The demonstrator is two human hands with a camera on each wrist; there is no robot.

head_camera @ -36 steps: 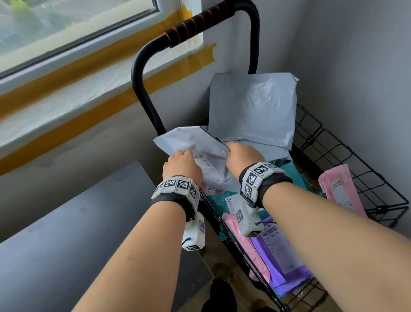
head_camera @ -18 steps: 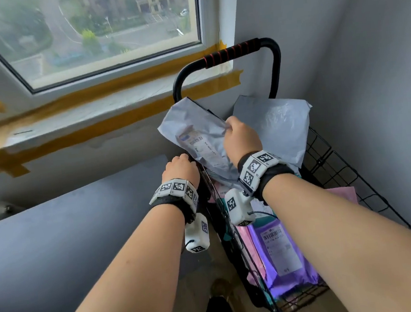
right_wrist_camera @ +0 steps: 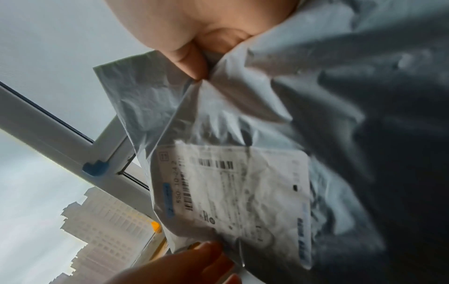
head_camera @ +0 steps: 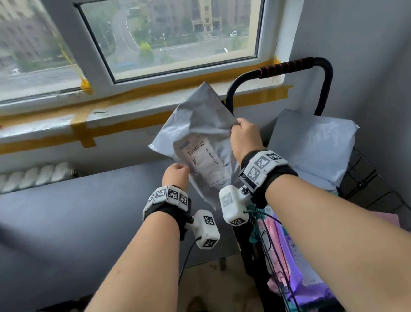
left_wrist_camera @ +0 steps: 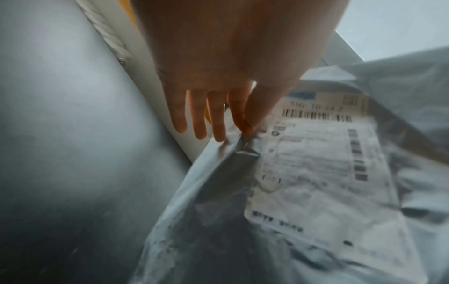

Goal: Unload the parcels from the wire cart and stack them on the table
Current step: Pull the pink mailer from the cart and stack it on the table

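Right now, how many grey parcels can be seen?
2. One grey parcel is held up by both hands between cart and table; another grey parcel leans inside the wire cart. More may be hidden underneath.

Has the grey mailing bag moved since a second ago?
Yes. The grey mailing bag has come up out of the cart and leftward, toward the table. The right hand grips it; the left hand pinches its edge.

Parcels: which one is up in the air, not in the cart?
The grey parcel with the white label, held by the right hand and left hand; the bigger grey parcel rests in the cart.
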